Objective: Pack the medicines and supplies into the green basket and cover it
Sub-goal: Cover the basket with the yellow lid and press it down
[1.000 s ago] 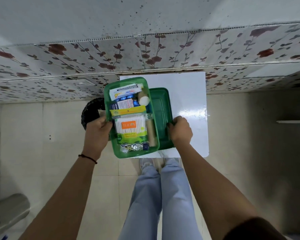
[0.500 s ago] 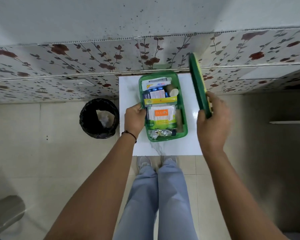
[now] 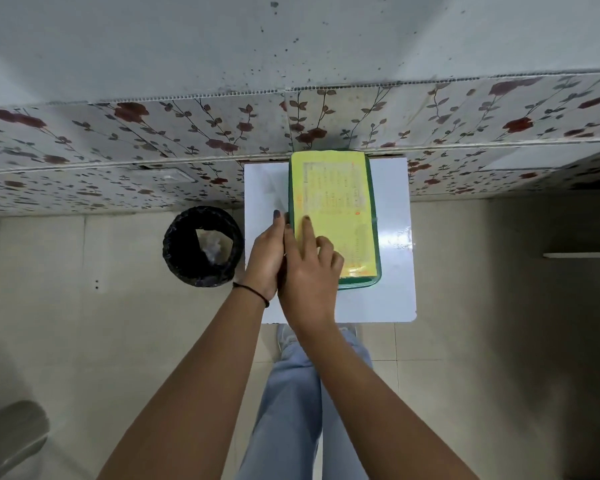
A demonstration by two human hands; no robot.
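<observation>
The green basket [image 3: 375,271] stands on the small white table [image 3: 392,209], against the wall. Its green lid [image 3: 340,202], with a yellow printed label on top, lies flat over it and hides the medicines and supplies. My left hand [image 3: 265,258] presses against the basket's left side, fingers along the wall. My right hand [image 3: 309,268] lies on the lid's near left part, forefinger stretched along the label and the other fingers curled on it.
A black waste bin [image 3: 201,245] with crumpled paper inside stands on the floor left of the table. The flower-patterned wall panel [image 3: 153,147] runs behind the table. My legs in blue jeans [image 3: 291,393] are below the table's front edge.
The lid, held upright in my right hand to the right of the open basket, now lies on the basket. My right hand has moved left onto the lid. The left hand stays at the basket's left side.
</observation>
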